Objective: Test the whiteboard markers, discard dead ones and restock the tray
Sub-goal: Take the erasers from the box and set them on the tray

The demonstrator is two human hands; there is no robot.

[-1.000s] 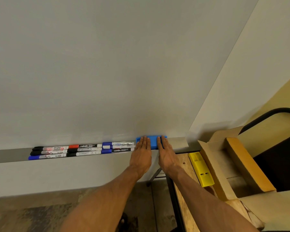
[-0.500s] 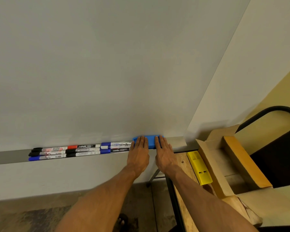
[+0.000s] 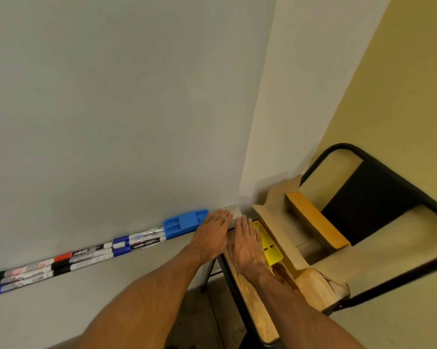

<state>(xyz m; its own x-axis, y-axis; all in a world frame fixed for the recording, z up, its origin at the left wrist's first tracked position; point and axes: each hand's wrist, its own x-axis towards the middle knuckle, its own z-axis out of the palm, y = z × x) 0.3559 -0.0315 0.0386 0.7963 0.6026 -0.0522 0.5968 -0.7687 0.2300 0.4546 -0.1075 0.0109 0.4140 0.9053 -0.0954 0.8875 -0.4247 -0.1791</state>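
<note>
Markers [image 3: 74, 258] lay capped in tight rows, end to end, along the tray [image 3: 235, 212] under the whiteboard [image 3: 111, 109], black, red and blue, running from the left edge of view up to the blue eraser [image 3: 184, 221]. Neither hand held any of them. The left hand [image 3: 211, 235] lay flat, palm down, fingers straight and close together, fingertips at the bare right end of the tray, just beside the eraser; whether it touched the eraser could not be told. The right hand [image 3: 246, 244] was flat in the same way, fingers together, over the corner of the table [image 3: 250, 298], beside a yellow piece [image 3: 269, 250] and an open box [image 3: 278, 222]. Testing looked not yet begun. The likely trouble lay in the crowding: the tray looked narrow, so a sideways push from the left hand could drive the eraser into the nearest markers and send round barrels rolling off to the floor. Lifting one from the packed rows could drag a neighbour out too. With no separate spot for tested ones, good and dead markers could easily get mixed.
</note>
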